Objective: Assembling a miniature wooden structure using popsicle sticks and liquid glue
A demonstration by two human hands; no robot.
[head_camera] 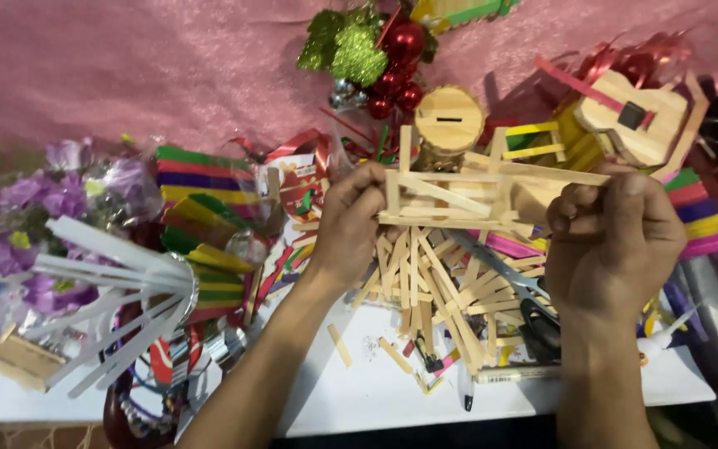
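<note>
Together, two hands, left, right, gripping one stick frame

Stick frame held mid-frame above a crowded bench

The stick frame sits at centre, the left hand on its left end, the right hand on its right end. Below it a heap of loose sticks lies on the bench, scissors across the heap's right side. Above the frame stands a round wooden box, baubles behind it. A small wooden guitar is at upper right, artificial flowers at far left.
</note>
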